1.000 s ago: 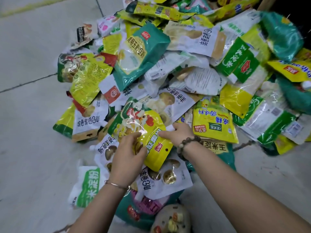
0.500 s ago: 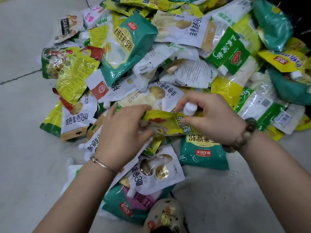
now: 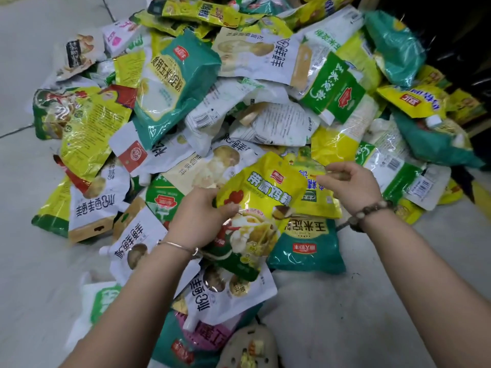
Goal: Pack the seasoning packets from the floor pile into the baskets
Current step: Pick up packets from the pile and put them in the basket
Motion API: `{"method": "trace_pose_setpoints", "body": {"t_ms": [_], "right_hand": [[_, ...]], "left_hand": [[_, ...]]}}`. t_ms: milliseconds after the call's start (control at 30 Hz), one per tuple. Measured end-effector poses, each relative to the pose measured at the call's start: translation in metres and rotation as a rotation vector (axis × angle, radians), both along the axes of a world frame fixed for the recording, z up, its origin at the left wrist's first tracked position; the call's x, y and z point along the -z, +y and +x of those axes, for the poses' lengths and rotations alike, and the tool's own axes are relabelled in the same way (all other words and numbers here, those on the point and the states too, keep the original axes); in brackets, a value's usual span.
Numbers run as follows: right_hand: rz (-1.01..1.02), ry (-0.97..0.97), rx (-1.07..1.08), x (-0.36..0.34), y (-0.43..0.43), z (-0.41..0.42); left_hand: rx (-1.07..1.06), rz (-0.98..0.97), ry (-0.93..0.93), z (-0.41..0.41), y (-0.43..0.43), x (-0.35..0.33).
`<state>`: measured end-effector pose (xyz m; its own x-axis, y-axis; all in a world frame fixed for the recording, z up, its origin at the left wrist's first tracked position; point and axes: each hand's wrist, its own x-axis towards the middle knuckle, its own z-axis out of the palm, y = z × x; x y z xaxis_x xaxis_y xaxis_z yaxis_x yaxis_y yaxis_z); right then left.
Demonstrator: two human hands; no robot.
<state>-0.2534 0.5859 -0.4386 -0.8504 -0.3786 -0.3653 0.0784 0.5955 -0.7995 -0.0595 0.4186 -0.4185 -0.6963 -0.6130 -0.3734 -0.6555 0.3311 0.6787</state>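
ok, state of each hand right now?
Left hand: holding the glossy yellow plastic seasoning packet by one edge.
Right hand: curled; cannot tell if it pinches anything.

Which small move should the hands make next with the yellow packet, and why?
Probably lift the yellow packet clear of the pile. The left hand grips its left edge and it lies on top, while the right hand is at its upper right corner. No basket is in view.

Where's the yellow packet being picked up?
Head view, centre: left hand grips the yellow packet by its left edge; right hand just right, teal packet lower right.
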Motion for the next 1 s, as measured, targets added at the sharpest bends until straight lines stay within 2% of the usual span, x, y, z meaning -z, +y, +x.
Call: {"method": "trace_pose_setpoints", "body": {"t_ms": [100, 200, 267, 400, 500, 567, 700, 767, 833, 1000], "right_hand": [[0.319, 0.040, 0.145, 0.025, 0.018, -0.011], [0.409, -0.104, 0.085, 0.034, 0.007, -0.010], [0.400, -0.228, 0.082, 0.038, -0.007, -0.010], [0.386, -0.193, 0.212, 0.043, -0.028, -0.018], [0.311, -0.324, 0.244, 0.044, -0.036, -0.019], [0.323, -0.380, 0.219, 0.043, -0.038, -0.022], [0.375, -0.343, 0.121, 0.042, -0.034, -0.026], [0.372, -0.327, 0.145, 0.045, -0.020, -0.023], [0.284, -0.364, 0.212, 0.048, 0.007, -0.017], [0.161, -0.599, 0.188, 0.048, 0.070, -0.009]], "left_hand": [[-0.141, 0.055, 0.050, 0.003, -0.001, 0.009], [-0.180, 0.022, 0.065, 0.003, -0.001, 0.013], [-0.220, 0.061, 0.080, 0.003, -0.001, 0.015], [-0.251, 0.071, 0.075, 0.002, 0.001, 0.017], [-0.275, 0.109, 0.111, 0.001, 0.000, 0.016], [-0.298, 0.131, 0.126, 0.002, -0.001, 0.015], [-0.313, 0.181, 0.142, 0.002, -0.003, 0.014], [-0.319, 0.192, 0.141, 0.003, -0.003, 0.014], [-0.330, 0.195, 0.144, 0.004, -0.003, 0.015], [-0.320, 0.235, 0.119, -0.003, 0.008, 0.020]]}}
